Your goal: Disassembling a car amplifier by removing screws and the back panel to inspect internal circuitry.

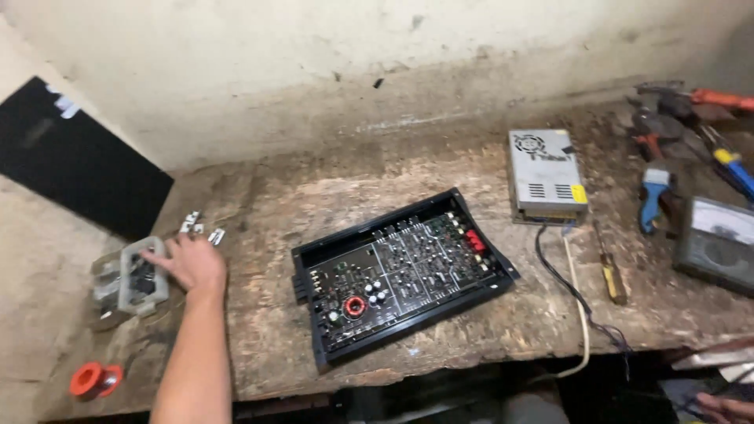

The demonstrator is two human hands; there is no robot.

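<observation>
My left hand (191, 262) reaches out over the left part of a worn wooden bench, fingers on a small clear plastic parts box (142, 276) that holds dark pieces. Just beyond the fingers lie a few small white metal bits (200, 228). An open black amplifier case with its circuit board (400, 272) exposed lies in the middle of the bench, apart from the hand. Only a sliver of my right hand (726, 408) shows at the bottom right corner, and I cannot see its fingers.
A grey metal power supply box (547, 174) with wires hanging over the front edge sits right of the board. A yellow-handled screwdriver (610, 275), an analogue meter (716, 244), pliers and other tools (675, 126) crowd the right end. An orange solder spool (95, 380) lies front left.
</observation>
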